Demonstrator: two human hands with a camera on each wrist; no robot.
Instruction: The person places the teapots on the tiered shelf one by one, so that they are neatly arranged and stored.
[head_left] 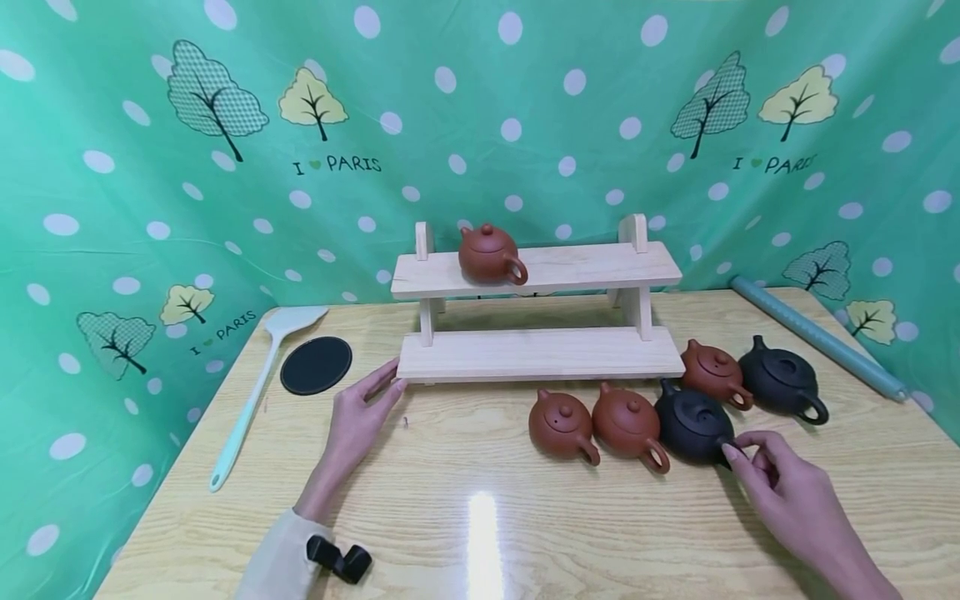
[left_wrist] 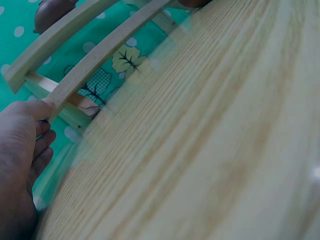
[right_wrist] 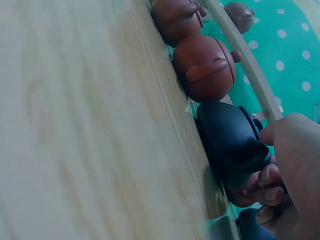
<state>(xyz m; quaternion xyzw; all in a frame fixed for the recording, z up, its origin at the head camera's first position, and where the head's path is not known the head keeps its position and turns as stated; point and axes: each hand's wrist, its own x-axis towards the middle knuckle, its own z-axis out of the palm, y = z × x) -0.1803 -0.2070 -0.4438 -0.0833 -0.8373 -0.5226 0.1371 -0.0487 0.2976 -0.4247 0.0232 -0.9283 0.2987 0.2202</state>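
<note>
My right hand (head_left: 791,496) pinches the handle of a black teapot (head_left: 688,423) standing on the table at the right front of a two-tier wooden shelf (head_left: 540,357). In the right wrist view the thumb is at the top of that handle, the other fingers curled below it. At the shelf's lower left corner my left hand (head_left: 360,421) grips the board's end between thumb and fingers. Two reddish-brown teapots (head_left: 627,418) stand left of the black one. Behind it are another brown teapot (head_left: 707,371) and a second black teapot (head_left: 776,379). One brown teapot (head_left: 486,257) sits on the upper board.
A pale turquoise spatula (head_left: 251,408) and a black round mat (head_left: 317,365) lie on the left. Along the right back edge lies a grey-green rod (head_left: 817,337). A green dotted curtain (head_left: 510,100) hangs behind the wood-grain table (head_left: 420,517).
</note>
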